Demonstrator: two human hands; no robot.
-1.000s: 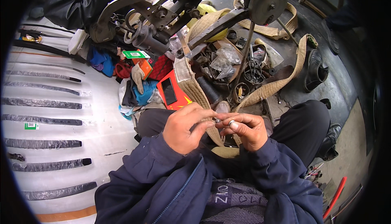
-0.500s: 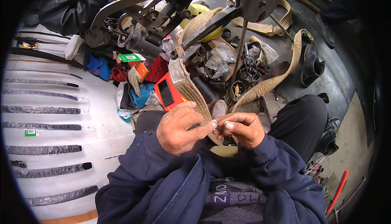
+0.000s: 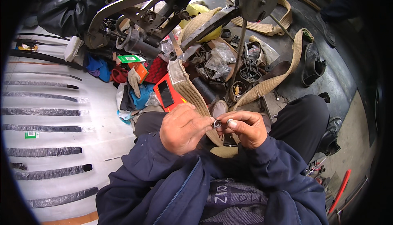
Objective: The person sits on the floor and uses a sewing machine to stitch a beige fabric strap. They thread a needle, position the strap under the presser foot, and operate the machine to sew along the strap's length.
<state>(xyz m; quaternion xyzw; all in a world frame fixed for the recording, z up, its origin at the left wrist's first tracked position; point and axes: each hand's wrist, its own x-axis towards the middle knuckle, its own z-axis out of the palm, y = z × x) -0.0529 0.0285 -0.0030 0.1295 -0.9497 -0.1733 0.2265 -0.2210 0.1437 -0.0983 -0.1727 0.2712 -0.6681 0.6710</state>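
A small silvery ring-shaped piece sits between my two hands over my lap. My left hand is closed, its thumb and forefinger pinched at the left side of the ring. From the other side, my right hand meets it with thumb and fingers pressed together. Whether the ring is whole or has a gap is too small to tell. Behind my hands a thick beige webbing strap runs down between my legs.
A hand-cranked metal sewing machine stands ahead. Beyond my hands lie an orange-red box with a dark window, a black thread spool and a tray of metal parts with plastic bags. Several wrapped dark straps lie on a white sheet at left.
My left fingers have shifted slightly and curled in. The ring shows more plainly between my fingertips now.
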